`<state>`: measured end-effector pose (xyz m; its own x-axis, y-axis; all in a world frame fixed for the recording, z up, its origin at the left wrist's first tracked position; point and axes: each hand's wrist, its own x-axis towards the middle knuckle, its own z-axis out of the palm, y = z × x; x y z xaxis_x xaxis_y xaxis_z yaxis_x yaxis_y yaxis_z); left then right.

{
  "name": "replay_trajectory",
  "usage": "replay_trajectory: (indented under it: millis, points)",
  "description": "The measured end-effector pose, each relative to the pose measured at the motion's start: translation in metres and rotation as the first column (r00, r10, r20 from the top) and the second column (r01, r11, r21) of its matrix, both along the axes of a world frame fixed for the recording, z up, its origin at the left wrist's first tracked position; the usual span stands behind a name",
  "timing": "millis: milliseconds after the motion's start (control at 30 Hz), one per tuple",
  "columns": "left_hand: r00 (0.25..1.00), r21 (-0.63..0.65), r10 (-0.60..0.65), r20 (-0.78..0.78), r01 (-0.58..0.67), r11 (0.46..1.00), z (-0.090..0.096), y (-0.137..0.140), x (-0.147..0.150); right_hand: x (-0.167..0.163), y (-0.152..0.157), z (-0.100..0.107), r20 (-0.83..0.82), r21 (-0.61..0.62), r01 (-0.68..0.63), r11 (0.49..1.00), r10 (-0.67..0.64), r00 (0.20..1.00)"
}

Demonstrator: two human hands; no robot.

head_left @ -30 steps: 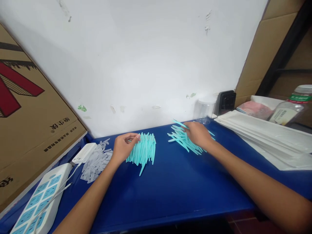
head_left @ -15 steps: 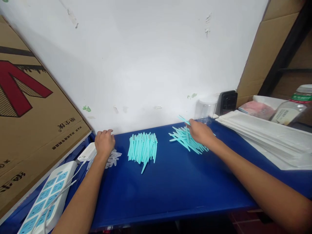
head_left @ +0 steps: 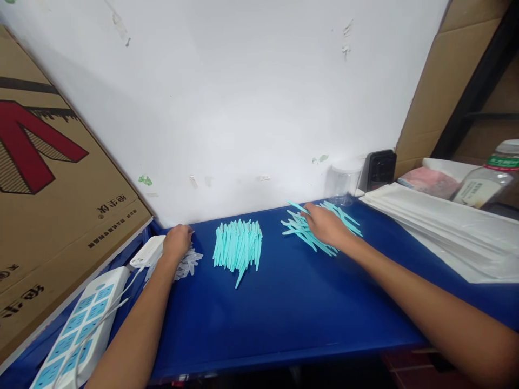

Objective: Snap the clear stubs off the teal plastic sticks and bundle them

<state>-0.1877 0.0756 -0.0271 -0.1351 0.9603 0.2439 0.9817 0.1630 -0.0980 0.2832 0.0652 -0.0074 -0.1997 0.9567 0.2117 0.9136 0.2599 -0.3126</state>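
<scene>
My right hand (head_left: 326, 224) is closed on a slim turquoise stick that looks like an eyebrow razor (head_left: 297, 206), its end pointing to the upper left. Under and around that hand lies a loose pile of the same razors (head_left: 308, 235). Left of it, a second bunch of turquoise razors (head_left: 237, 246) lies side by side, pale tips toward the wall. My left hand (head_left: 177, 241) pinches a small clear plastic cap (head_left: 192, 232), mostly hidden by the fingers. Below it spreads a heap of similar clear caps (head_left: 188, 265), partly covered by my hand and forearm.
A white box with a cable (head_left: 148, 251) and a power strip (head_left: 81, 329) lie at the left, before a cardboard box (head_left: 60, 216). At the right are a clear cup (head_left: 344, 183), white plastic bags (head_left: 438, 227) and a bottle (head_left: 482, 183). A white wall (head_left: 259, 108) closes the back.
My left hand has moved slightly right and toward me, with a clear cap now showing at its fingertips. My right hand has shifted a little left and lower, still holding a razor.
</scene>
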Motion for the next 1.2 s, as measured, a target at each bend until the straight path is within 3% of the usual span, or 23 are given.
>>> replay_trajectory:
  millis: [267, 467, 533, 633, 667, 733, 833, 1200]
  points:
    - [0.978, 0.109, -0.127, 0.167, 0.109, 0.988, -0.002, -0.002, 0.006, -0.004, -0.003, 0.001, -0.103, 0.036, -0.037, 0.999, 0.041, 0.994]
    - [0.855, 0.265, -0.303, 0.42, 0.204, 0.943, 0.009, 0.0, 0.036, -0.007, -0.008, 0.008, -0.223, 0.068, -0.163, 0.984, 0.174, 0.959]
    - [0.722, 0.303, -0.368, 0.586, 0.225, 0.926, 0.014, -0.005, 0.055, -0.009, -0.012, 0.011, -0.258, 0.06, -0.224, 0.973, 0.232, 0.938]
    - [0.325, 0.34, -0.397, 0.858, 0.218, 0.915, 0.022, -0.017, 0.085, -0.013, -0.019, 0.015, -0.412, 0.061, -0.346, 0.936, 0.339, 0.846]
    - [0.235, 0.339, -0.387, 0.892, 0.22, 0.915, 0.024, -0.022, 0.094, -0.015, -0.022, 0.016, -0.489, 0.064, -0.391, 0.918, 0.371, 0.79]
    - [0.162, 0.333, -0.375, 0.913, 0.236, 0.913, 0.028, -0.03, 0.109, -0.017, -0.026, 0.017, -0.623, 0.061, -0.464, 0.884, 0.397, 0.674]
    - [0.135, 0.337, -0.382, 0.914, 0.269, 0.902, 0.029, -0.038, 0.124, -0.021, -0.03, 0.016, -0.694, 0.045, -0.502, 0.864, 0.388, 0.606]
    - [0.144, 0.322, -0.394, 0.908, 0.361, 0.875, 0.027, -0.049, 0.146, -0.029, -0.033, 0.013, -0.747, 0.096, -0.52, 0.849, 0.406, 0.526]
